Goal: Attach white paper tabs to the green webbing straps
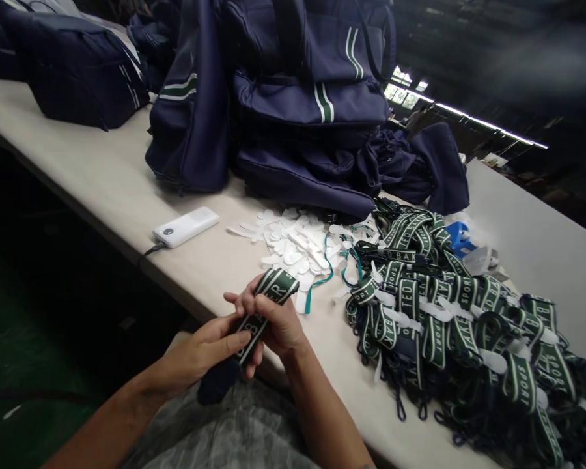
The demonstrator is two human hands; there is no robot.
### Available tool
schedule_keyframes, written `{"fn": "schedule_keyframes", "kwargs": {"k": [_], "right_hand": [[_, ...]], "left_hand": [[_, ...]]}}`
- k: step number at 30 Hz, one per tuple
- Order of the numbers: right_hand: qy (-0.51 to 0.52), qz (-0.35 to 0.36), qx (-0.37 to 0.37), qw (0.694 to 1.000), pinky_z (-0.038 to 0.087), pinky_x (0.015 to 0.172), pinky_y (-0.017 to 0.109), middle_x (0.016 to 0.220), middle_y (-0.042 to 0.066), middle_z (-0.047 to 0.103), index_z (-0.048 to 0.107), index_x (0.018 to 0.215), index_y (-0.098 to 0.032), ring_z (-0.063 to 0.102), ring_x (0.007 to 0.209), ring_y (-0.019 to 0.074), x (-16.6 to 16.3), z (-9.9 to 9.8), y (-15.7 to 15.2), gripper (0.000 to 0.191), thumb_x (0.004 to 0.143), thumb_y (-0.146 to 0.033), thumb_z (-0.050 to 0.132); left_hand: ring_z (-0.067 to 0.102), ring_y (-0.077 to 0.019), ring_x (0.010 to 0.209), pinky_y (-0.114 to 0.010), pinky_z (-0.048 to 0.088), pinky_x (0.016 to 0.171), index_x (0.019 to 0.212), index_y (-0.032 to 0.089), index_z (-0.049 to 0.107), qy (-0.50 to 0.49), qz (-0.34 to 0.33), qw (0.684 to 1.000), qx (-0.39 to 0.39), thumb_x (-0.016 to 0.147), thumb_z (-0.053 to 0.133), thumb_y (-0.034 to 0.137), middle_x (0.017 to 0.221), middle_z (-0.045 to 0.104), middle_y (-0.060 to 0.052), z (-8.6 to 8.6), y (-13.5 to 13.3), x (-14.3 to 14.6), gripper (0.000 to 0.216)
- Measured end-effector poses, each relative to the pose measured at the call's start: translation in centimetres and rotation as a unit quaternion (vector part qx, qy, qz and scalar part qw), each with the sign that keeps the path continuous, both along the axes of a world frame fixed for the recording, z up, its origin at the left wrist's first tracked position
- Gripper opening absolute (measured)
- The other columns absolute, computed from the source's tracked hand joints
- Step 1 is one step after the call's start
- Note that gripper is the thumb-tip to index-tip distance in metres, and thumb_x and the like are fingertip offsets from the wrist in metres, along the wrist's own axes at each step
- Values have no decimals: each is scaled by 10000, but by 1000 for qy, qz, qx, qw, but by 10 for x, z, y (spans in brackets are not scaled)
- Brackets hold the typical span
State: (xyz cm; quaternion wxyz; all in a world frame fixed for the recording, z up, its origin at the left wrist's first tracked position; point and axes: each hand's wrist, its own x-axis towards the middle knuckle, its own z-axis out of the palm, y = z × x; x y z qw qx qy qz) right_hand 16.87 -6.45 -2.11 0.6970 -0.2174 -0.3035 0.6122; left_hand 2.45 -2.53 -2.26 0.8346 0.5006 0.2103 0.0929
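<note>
Between my two hands is a folded shoulder strap (256, 324), dark green with white stripes and white lettering, its dark end hanging down toward my lap. My left hand (215, 345) is closed round its lower part, thumb lying along the band. Higher up, my right hand (278, 319) wraps the strap with thumb and fingers. Just beyond my hands lies a heap of white strips (297, 241) with a teal ribbon (328, 260). To the right, many similar bundled straps (434, 312) are piled, fastened with white strips.
Navy bags (293, 98) with green and white stripes are stacked at the back of the table (122, 176). A white power bank (186, 227) with a cable lies near the front edge. Another navy bag (78, 71) sits far left. A blue object (459, 238) lies behind the straps.
</note>
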Motion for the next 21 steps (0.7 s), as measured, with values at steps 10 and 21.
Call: {"fn": "schedule_keyframes", "kwargs": {"k": [10, 21], "right_hand": [[191, -119, -132, 966, 480, 649, 177, 562, -120, 361, 572, 918, -224, 280, 473, 49, 4, -10, -8, 353, 707, -284, 848], [-237, -191, -137, 943, 532, 606, 269, 745, -17, 644, 619, 1091, -207, 647, 655, 156, 36, -27, 13, 436, 768, -467, 756]], "left_hand": [[533, -118, 622, -169, 405, 566, 1032, 169, 678, 16, 33, 994, -105, 852, 717, 457, 736, 643, -63, -23, -26, 8, 341], [518, -110, 488, -170, 390, 443, 977, 178, 689, 121, 202, 972, -21, 681, 808, 639, 679, 685, -59, -52, -9, 13, 561]]}}
